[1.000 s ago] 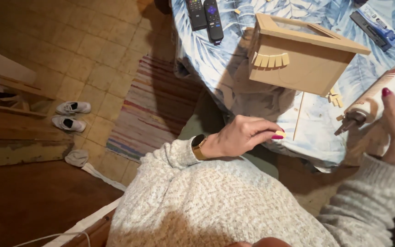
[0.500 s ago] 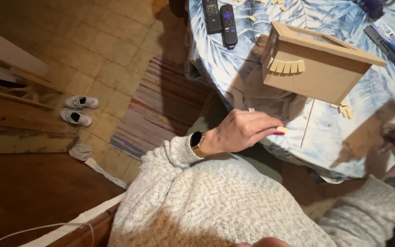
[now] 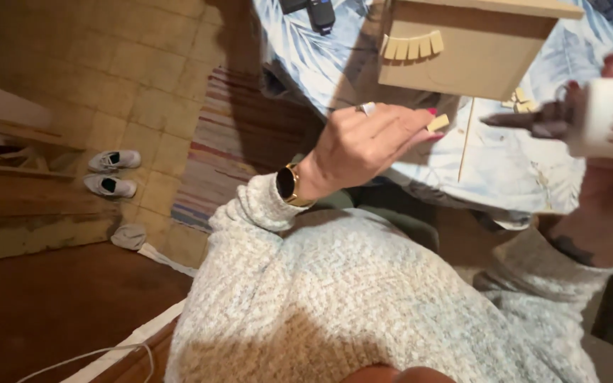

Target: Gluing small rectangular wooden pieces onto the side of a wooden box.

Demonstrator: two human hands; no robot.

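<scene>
left hand [image 3: 370, 145] pinching wood tile [image 3: 438, 123], right hand [image 3: 604, 184] gripping tube [image 3: 608, 117]

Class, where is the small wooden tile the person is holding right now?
The small wooden tile is pinched in the left hand, centre of the head view, just below the cardboard box.

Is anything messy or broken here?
Nothing looks broken or spilled. The left hand pinches a small tan wooden tile; the right hand holds a white glue bottle. A few loose tiles lie beside the tan cardboard box.
</scene>
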